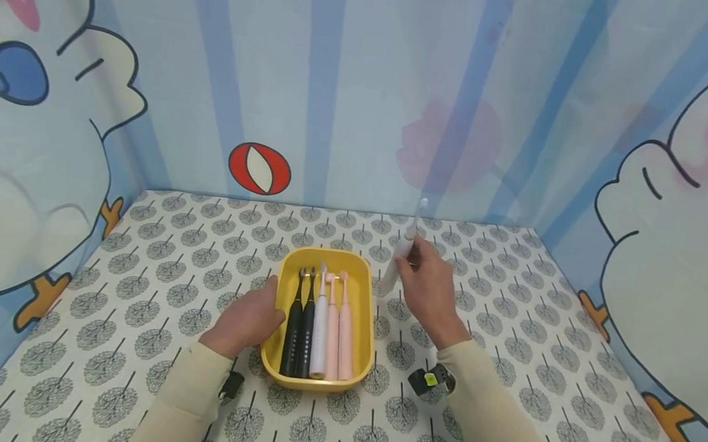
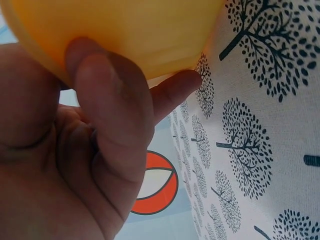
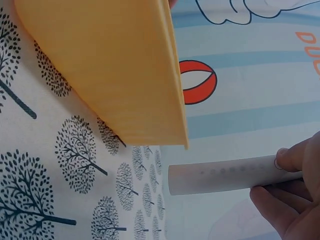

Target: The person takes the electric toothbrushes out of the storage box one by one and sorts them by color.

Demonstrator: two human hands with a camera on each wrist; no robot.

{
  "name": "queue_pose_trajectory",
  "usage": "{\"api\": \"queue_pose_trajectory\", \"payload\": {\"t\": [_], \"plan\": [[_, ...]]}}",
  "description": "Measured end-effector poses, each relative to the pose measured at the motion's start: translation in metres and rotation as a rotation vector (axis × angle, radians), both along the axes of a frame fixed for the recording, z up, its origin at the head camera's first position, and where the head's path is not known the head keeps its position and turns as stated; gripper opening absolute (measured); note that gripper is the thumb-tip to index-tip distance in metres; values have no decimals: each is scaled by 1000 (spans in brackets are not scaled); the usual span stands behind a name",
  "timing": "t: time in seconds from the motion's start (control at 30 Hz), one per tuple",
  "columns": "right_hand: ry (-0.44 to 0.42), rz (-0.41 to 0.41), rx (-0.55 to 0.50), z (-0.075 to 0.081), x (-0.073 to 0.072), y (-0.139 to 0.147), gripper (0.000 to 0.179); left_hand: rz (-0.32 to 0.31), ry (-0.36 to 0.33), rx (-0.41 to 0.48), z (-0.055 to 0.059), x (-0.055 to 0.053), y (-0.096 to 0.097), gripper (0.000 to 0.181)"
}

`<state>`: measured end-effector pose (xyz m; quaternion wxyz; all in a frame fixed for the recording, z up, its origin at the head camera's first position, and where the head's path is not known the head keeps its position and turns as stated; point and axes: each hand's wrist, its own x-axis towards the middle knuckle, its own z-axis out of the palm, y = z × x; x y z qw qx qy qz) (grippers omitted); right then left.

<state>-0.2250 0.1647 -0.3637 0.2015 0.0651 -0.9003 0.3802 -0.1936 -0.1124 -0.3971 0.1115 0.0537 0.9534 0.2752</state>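
Cream sleeves (image 1: 496, 412) are seen nearest the camera, and beyond them a yellow tray (image 1: 362, 327) is set on the tree-patterned tabletop (image 1: 563, 322). Its left side is gripped by the left hand (image 1: 245, 318), with a finger curled against the outer wall. Inside the tray, 5 brushes are laid side by side, heads toward the far end: 2 black toothbrushes (image 1: 292, 334), 1 white toothbrush (image 1: 319, 338) and 2 pink toothbrushes (image 1: 345, 339).

Just outside the tray's right rim, a raised white toothbrush (image 1: 401, 249) is pinched by the right hand (image 1: 431, 284), its fingers clamped on the upper handle. The long axis is tilted: the head is pointed up and away, leaning right, while the handle's base is aimed down toward the tabletop. Between the right hand and the tray, that base is left free, seemingly above the cloth.
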Motion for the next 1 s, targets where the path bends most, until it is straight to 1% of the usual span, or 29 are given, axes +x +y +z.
{"api": "queue_pose_trajectory", "payload": {"t": [0.1,0.2,0.33,0.57,0.63,0.83,1.0], "plan": [[-14,-2,-6,-5,-5,-1,39,-2,13,-7,0,0,0,63],[-49,-23,-5,-9,-9,-2,40,1,17,1,0,0,0,64],[-100,-37,4,-14,-12,0,42,5,7,5,0,0,0,67],[-93,-42,38,-27,-17,3,43,8,12,-2,-1,1,0,67],[-97,-40,34,-29,-19,4,42,8,12,3,-1,2,0,66],[-108,-39,38,-34,-22,4,43,1,16,8,0,2,0,65],[-109,-33,37,-37,-22,3,42,7,5,17,2,3,-1,66]]}}
